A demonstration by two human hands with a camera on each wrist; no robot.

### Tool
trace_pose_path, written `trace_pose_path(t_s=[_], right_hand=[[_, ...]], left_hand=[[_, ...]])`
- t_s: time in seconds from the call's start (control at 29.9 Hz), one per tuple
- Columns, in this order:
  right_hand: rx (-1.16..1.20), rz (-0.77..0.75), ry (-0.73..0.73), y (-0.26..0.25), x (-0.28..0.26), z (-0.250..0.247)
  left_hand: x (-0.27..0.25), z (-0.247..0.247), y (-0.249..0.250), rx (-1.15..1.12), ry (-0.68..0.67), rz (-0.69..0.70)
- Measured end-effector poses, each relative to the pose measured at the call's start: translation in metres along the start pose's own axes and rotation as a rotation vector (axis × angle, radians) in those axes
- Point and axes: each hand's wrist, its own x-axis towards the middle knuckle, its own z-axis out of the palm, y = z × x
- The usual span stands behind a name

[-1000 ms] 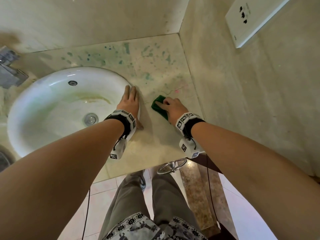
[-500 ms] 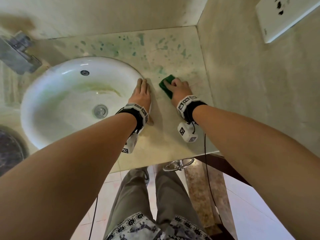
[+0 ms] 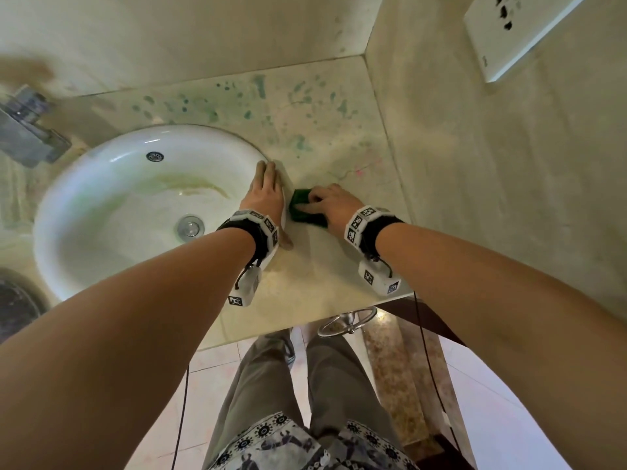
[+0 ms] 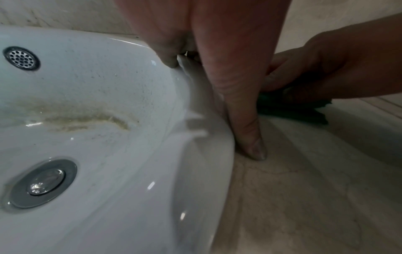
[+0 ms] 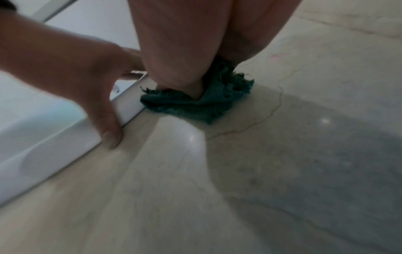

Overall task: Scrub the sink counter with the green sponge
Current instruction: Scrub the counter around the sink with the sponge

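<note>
soft green scrubber worked along the basin's edge

the right hand (image 3: 330, 206) has its fingers curled over a dark green, frayed-edged fibrous sponge (image 3: 303, 209) and presses it flat on the pale, veined stone sink counter (image 3: 339, 137), just beside the rim of the white oval ceramic basin (image 3: 101, 212). in the right wrist view the sponge (image 5: 208, 101) is crumpled under the fingertips and its near corner seems to touch the basin wall. the left hand (image 3: 266, 195) holds nothing: its fingers lie straight along the basin rim and its thumb (image 4: 243, 123) points down onto the counter, as a brace

the sponge looks light, limp and thin, more pad than block; it folds and bunches under pressure, so i judge it needs a broad, flat hold from above with several fingers spread over its top, not a pinch at a ragged edge, which would let it curl and skid. the counter looks glossy and perhaps damp, so the pad may slip out from under the hand on a fast stroke

green blotches (image 3: 298, 144) remain on the far part of the counter towards the wall, so much scrubbing appears left to do
</note>
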Motion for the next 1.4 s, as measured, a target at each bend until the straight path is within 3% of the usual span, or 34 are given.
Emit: trace_pose_path(t_s=[0.27, 0.57, 0.67, 0.87, 1.04, 1.27, 1.4], right_hand=[[0.042, 0.365, 0.057, 0.016, 0.026, -0.023], [-0.092, 0.409, -0.043, 0.012, -0.005, -0.015], [-0.111, 0.512, -0.05, 0.019, -0.016, -0.015], [0.037, 0.787, -0.04, 0.035, -0.018, -0.017], [-0.044, 0.923, 0.001, 0.041, 0.002, -0.017], [-0.043, 0.983, 0.058, 0.068, 0.045, -0.038], [-0.037, 0.874, 0.141, 0.066, 0.052, -0.045]], left_hand=[[0.002, 0.001, 0.001, 0.051, -0.013, -0.01], [0.002, -0.005, 0.008, 0.093, 0.034, -0.028], [0.006, -0.011, 0.012, -0.007, 0.093, -0.063], [0.029, -0.02, 0.007, -0.176, 0.076, -0.224], [0.037, -0.016, -0.002, -0.208, 0.031, -0.188], [0.042, -0.016, -0.001, -0.214, -0.001, -0.161], [0.042, -0.015, -0.004, -0.213, 0.018, -0.151]])
